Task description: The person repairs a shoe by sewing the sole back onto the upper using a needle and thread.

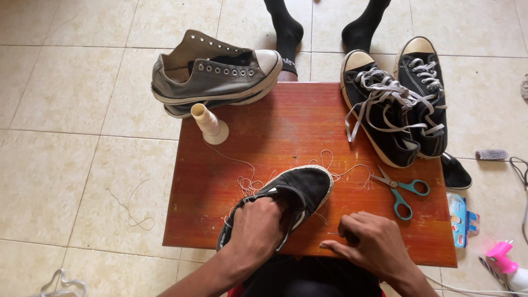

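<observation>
A black slip-on shoe (pixel 305 186) with a white sole lies on the small red-brown wooden table (pixel 286 124). My left hand (pixel 258 228) is pushed inside the shoe's opening and holds it. My right hand (pixel 368 245) rests on the table's front edge just right of the shoe, fingers curled; a thin needle seems pinched at its fingertips, with a small dark object under the fingers. Loose pale thread (pixel 247 179) runs from a cream thread spool (pixel 209 124) to the shoe. Teal-handled scissors (pixel 401 192) lie to the right of the shoe.
A grey high-top pair (pixel 220 77) sits at the table's back left, a black laced pair (pixel 396 104) at the back right. Another person's black-socked feet (pixel 289 33) stand beyond the table. On the tiled floor to the right lie a small packet (pixel 459 217), a pink tool (pixel 501 256) and a brush (pixel 491 155).
</observation>
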